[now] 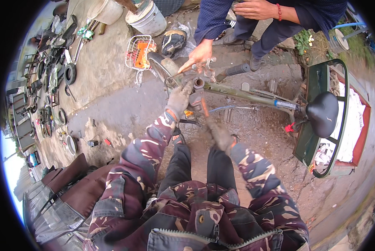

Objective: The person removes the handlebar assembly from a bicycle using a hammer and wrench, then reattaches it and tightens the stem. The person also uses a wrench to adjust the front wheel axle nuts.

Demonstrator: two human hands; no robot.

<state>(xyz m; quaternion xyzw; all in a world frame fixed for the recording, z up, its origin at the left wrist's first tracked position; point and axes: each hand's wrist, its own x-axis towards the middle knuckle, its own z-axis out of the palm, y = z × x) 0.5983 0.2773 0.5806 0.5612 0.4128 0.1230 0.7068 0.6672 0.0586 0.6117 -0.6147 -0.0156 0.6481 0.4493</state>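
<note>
In front of me stands a green tricycle frame [246,93] with its open head tube [198,83] facing up. My left hand [178,101], in a grey work glove, is closed beside that tube; what its fingers grip is hidden. My right hand [221,139], gloved and slightly blurred, is wrapped round the handle of a hammer [204,108]. The hammer's head is close to the tube, just right of my left hand. From the far side, a co-worker's hand [201,53] reaches down to the frame near the front wheel [157,62].
The tricycle's black saddle [322,114] and green-railed cargo box [345,113] are at right. A white wire basket [139,53] and a bucket [147,20] stand beyond the wheel. Tyres [70,74] and parts lie far left. A brown-covered seat [72,184] is near left.
</note>
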